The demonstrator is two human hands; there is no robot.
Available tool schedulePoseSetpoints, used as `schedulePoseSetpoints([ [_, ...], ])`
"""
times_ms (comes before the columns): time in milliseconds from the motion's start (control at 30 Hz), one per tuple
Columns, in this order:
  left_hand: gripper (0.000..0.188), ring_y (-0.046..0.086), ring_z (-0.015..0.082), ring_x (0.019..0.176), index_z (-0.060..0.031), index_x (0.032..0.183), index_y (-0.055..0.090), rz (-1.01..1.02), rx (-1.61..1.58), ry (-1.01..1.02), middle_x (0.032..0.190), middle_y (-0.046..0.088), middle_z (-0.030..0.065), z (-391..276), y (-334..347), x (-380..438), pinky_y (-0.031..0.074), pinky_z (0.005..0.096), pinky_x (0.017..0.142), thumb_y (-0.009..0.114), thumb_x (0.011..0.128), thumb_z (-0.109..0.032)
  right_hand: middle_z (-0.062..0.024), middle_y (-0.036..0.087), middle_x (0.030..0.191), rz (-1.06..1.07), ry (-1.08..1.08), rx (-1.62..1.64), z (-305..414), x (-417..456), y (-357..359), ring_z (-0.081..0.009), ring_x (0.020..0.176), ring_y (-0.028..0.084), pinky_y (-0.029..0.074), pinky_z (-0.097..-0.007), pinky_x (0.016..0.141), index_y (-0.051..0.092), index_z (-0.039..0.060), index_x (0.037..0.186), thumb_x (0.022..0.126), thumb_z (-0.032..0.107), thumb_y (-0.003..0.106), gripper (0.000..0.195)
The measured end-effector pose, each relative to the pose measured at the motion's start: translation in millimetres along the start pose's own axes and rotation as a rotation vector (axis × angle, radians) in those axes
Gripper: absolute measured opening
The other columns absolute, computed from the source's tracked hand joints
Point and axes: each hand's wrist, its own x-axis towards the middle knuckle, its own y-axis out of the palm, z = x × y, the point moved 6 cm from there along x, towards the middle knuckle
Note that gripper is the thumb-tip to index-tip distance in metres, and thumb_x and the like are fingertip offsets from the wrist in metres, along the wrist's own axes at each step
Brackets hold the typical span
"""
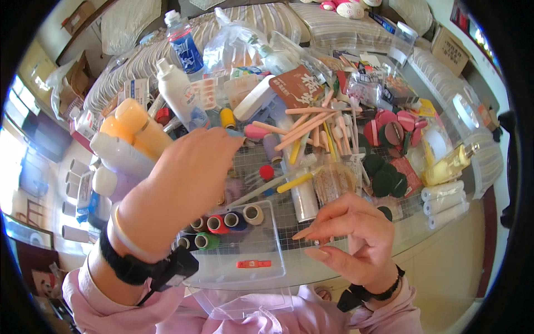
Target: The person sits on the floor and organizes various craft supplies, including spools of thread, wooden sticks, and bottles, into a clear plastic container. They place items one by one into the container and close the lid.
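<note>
My left hand [187, 179] reaches over the clutter, palm down, its fingertips mostly hidden behind the knuckles. A light blue object [235, 132] shows at those fingertips; whether it is held, I cannot tell. Close by are a yellow thread spool [227, 118] and a lavender spool [272, 148]. My right hand [354, 238] hovers at the near edge, thumb and forefinger apart, with a tiny shiny speck between them. Several thread spools, including a green one [207, 241] and a red one [217, 224], stand in a clear plastic box [277, 267]. A small red strip [253, 264] lies in its front part.
Plastic bottles [137, 129] crowd the left. Peach-coloured sticks [304, 129] are heaped mid-table, beside dark green puffs [386, 177] and pink puffs [400, 125]. White rolls [444, 204] and a bottle of yellow liquid [448, 165] stand right. A striped sofa [325, 25] is behind.
</note>
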Motion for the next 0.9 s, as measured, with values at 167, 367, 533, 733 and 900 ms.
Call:
schedulePoseSetpoints([
  [167, 0.047, 0.066, 0.0387, 0.11, -0.0066, 0.127, 0.066, 0.166, 0.055, -0.168, 0.111, 0.068, 0.0172, 25, 13, 39, 0.052, 0.0485, 0.094, 0.078, 0.082, 0.0, -0.0151, 0.067, 0.1, -0.23, -0.045, 0.325, -19, -12, -17, -0.0122, 0.071, 0.061, 0.049, -0.0252, 0.065, 0.078, -0.003, 0.104, 0.085, 0.001, 0.08, 0.02],
  [367, 0.047, 0.066, 0.0365, 0.105, -0.0087, 0.117, 0.067, 0.204, 0.193, -0.229, 0.107, 0.064, 0.0136, 48, 47, 57, 0.053, 0.0476, 0.089, 0.086, 0.074, -0.004, -0.0154, 0.067, 0.096, -0.36, -0.001, 0.519, -21, -21, -28, -0.0109, 0.068, 0.059, 0.047, -0.025, 0.064, 0.077, -0.0037, 0.098, 0.081, -0.005, 0.081, 0.017],
  [533, 0.044, 0.066, 0.037, 0.106, -0.0096, 0.11, 0.068, 0.246, 0.271, -0.243, 0.107, 0.064, 0.012, 56, 58, 60, 0.053, 0.0478, 0.09, 0.089, 0.071, -0.006, -0.0153, 0.067, 0.095, -0.297, -0.101, 0.424, -16, -20, -32, -0.0109, 0.068, 0.06, 0.048, -0.0244, 0.063, 0.077, -0.002, 0.097, 0.08, -0.005, 0.082, 0.018],
  [733, 0.039, 0.066, 0.0359, 0.105, -0.0095, 0.106, 0.069, 0.22, 0.286, -0.114, 0.107, 0.066, 0.0126, 48, 51, 51, 0.053, 0.0469, 0.089, 0.089, 0.073, -0.009, -0.0139, 0.062, 0.095, -0.211, -0.078, 0.342, -12, -18, -34, -0.0155, 0.073, 0.063, 0.053, -0.027, 0.064, 0.073, 0.0015, 0.092, 0.081, 0.0, 0.082, 0.014],
  [900, 0.036, 0.069, 0.0346, 0.104, -0.0045, 0.106, 0.065, 0.415, 0.08, -0.338, 0.107, 0.072, 0.0148, 36, 23, 36, 0.054, 0.0424, 0.087, 0.086, 0.078, -0.011, -0.0125, 0.062, 0.093, -0.194, -0.02, 0.302, -10, -17, -29, -0.017, 0.074, 0.064, 0.055, -0.0281, 0.065, 0.072, 0.0022, 0.089, 0.083, 0.002, 0.08, 0.01],
])
